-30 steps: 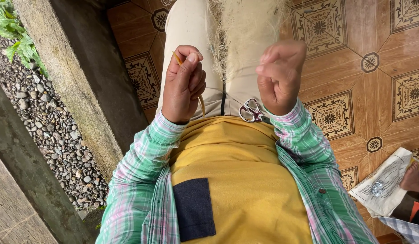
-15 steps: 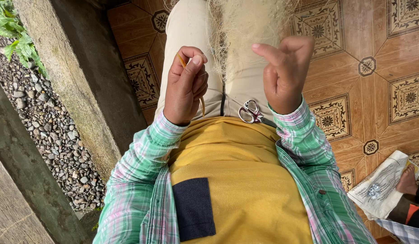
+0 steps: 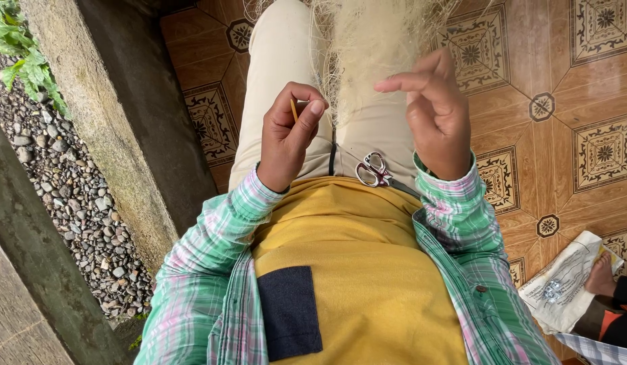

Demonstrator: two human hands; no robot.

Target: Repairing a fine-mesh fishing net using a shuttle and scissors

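Note:
My left hand [image 3: 290, 135] is closed around a thin yellow stick-like tool [image 3: 294, 109], pinched between thumb and fingers above my lap. My right hand [image 3: 433, 115] is raised beside it with fingers loosely curled and pointing left, touching fine strands of a pale netting of thin fibres [image 3: 377, 40] that lies over my beige trousers [image 3: 279, 81]. Whether the right hand grips a strand is too fine to tell. A small pair of metal scissors [image 3: 374, 169] rests on my lap between the hands, just above my yellow shirt.
A concrete ledge [image 3: 104, 115] runs along the left, with gravel [image 3: 63, 182] and green leaves [image 3: 22, 54] beyond it. Patterned brown floor tiles [image 3: 570, 101] lie to the right. Another person's foot [image 3: 600, 274] rests on a white printed sack [image 3: 563, 284] at the lower right.
My right hand has opened from a loose fist, its fingers now extended to the left. My left hand has turned slightly, keeping hold of the yellow tool. The view shifted a little.

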